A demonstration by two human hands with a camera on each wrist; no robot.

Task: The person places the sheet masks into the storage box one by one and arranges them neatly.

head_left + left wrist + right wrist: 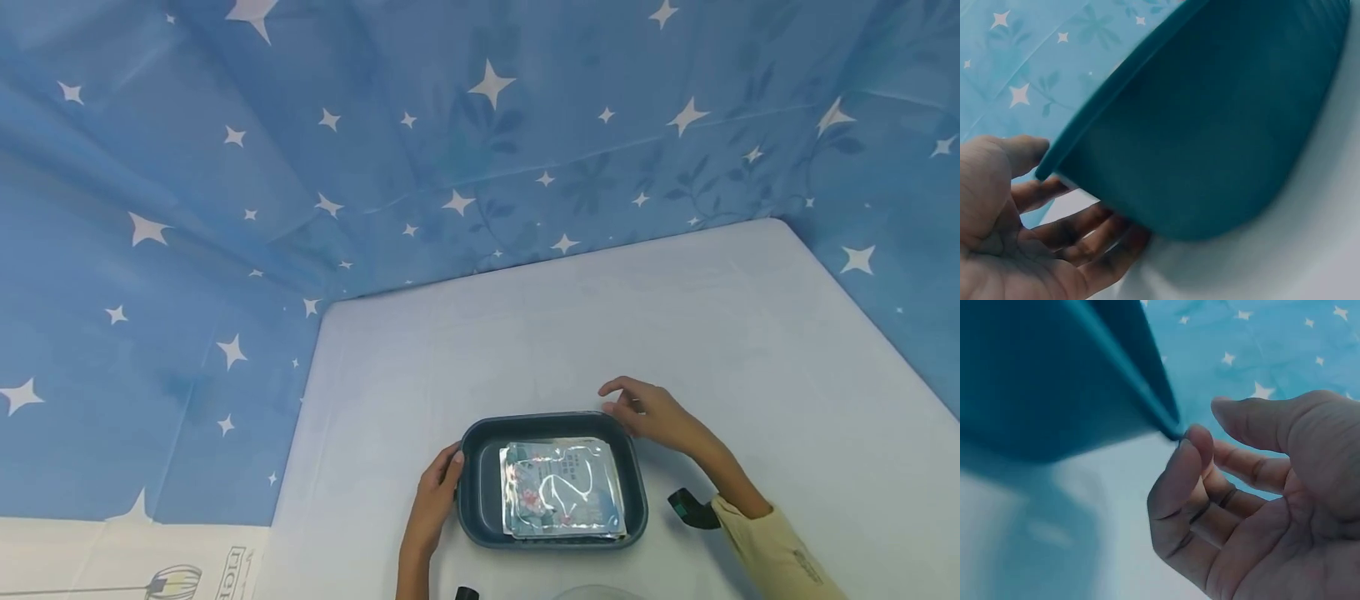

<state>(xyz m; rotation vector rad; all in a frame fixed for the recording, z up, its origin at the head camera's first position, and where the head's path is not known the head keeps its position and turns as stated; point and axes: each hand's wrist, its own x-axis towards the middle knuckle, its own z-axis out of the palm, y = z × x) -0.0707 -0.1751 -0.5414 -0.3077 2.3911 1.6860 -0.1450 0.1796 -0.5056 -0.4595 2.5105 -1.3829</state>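
Note:
A dark teal plastic basin (480,512) is in front of me, and several shiny flat packets (566,492) with a flower print lie stacked in it. At its left side, my left hand (435,500) grips the rim: the left wrist view shows the thumb (1025,153) at the rim and the other fingers under it along the outer wall (1197,144). My right hand (648,412) is at the far right corner. In the right wrist view its bent fingertips (1188,453) meet the rim's corner, while the thumb (1244,419) stands apart from it.
The basin is over a table with a white cloth (525,350). Blue star-patterned fabric (420,150) hangs behind and at both sides. A pale round edge (596,593) shows at the bottom of the head view. A black wrist device (693,508) is beside the right sleeve.

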